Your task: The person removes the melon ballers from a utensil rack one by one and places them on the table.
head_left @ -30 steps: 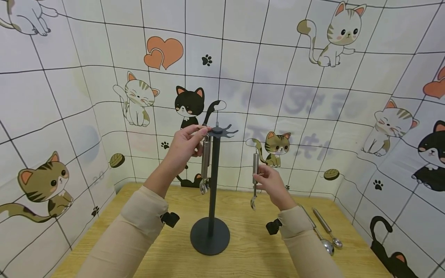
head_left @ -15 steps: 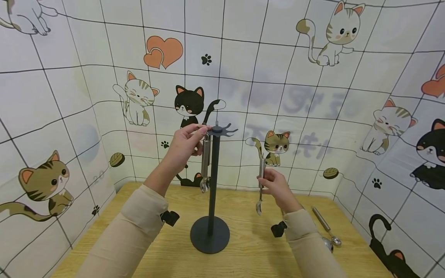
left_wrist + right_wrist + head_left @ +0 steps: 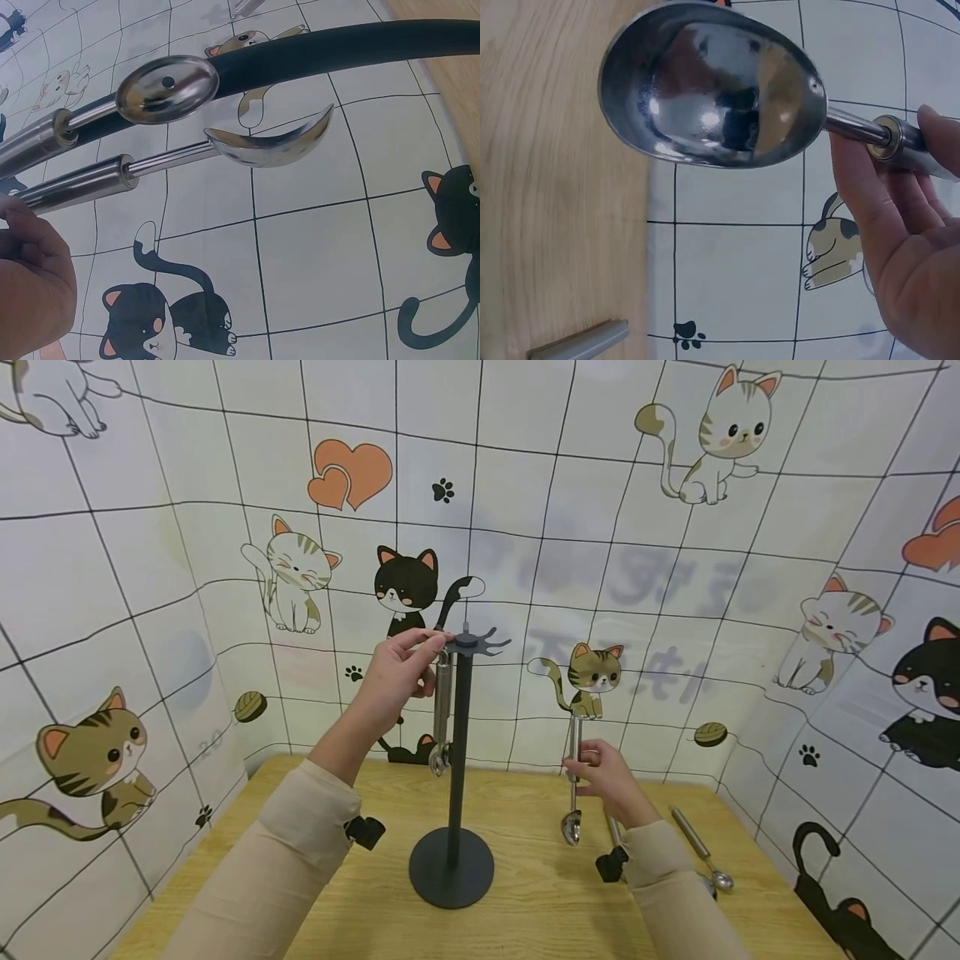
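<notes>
Your right hand (image 3: 609, 781) has its grip clamped on the handle of a metal scoop (image 3: 572, 828), held bowl-down above the wooden surface (image 3: 540, 910), apart from the dark utensil stand (image 3: 459, 752). Your left hand (image 3: 397, 677) has its grip pinched on the stand's head, beside a hanging perforated spoon (image 3: 142, 101) and curved scoop (image 3: 277, 146). A small scoop (image 3: 692, 835) lies at right; your sleeve (image 3: 675, 877) partly hides another utensil (image 3: 708, 886).

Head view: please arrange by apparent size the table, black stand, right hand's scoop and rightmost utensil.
1. Table
2. Black stand
3. Scoop in the right hand and rightmost utensil: too alike to rank surely.
</notes>
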